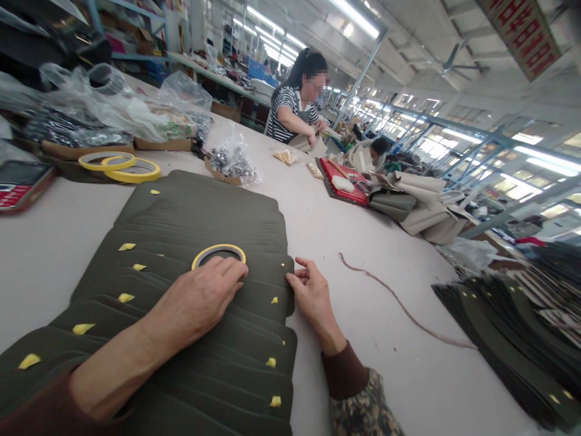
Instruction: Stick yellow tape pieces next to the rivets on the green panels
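Overlapping dark green sheet pieces lie in a stepped stack on the table before me, with small yellow tape bits along both sides. My left hand rests on the stack, its fingers curled over the near side of a yellow tape roll. The fingers hide that part of the ring. At the stack's right edge is my right hand, thumb tip touching the edge of one piece and index finger held apart. Just above that thumb, a small shiny metal stud sits on the piece.
More yellow tape rolls lie at the left, near plastic bags. A bag of dark metal parts stands behind the stack. A brown cord and piled dark strips are at right. A person works across the table.
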Tool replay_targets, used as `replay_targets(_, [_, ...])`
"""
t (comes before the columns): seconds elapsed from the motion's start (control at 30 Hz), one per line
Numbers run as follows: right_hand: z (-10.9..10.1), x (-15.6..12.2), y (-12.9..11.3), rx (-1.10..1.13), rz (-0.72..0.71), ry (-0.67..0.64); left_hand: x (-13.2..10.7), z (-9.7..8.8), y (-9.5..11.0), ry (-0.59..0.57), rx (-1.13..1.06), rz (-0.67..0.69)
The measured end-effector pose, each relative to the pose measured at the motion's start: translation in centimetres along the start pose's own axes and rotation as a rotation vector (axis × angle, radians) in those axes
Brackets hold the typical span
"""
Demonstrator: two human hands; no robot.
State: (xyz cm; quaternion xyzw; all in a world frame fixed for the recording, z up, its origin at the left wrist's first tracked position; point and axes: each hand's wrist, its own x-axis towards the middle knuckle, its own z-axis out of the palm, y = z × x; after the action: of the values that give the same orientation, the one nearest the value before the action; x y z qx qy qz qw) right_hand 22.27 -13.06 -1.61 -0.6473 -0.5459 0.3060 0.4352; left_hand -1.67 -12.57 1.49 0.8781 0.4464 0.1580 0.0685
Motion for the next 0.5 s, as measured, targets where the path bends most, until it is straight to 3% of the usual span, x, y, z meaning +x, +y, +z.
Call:
replay_targets(0.1, [0.0,0.2,0.0,0.164,0.054,0.027,0.3,-0.1,-0.4,-0.029,0.031,-0.030])
replay_targets(0.23, [0.1,0.1,-1.0,0.284,0.067,-0.045,0.7,-0.6,-0.2,-0.086,0.055,-0.046])
replay_targets(0.37, [0.7,-0.2,-1.7,0.311,0.044,-0.052,0.5,-1.1,0.0,-0.168,0.000,-0.081])
replay_targets(0.5, [1.3,-0.1,-1.8,0.247,0.115,-0.173,0.1,-1.7,-0.1,-0.226,-0.049,-0.079])
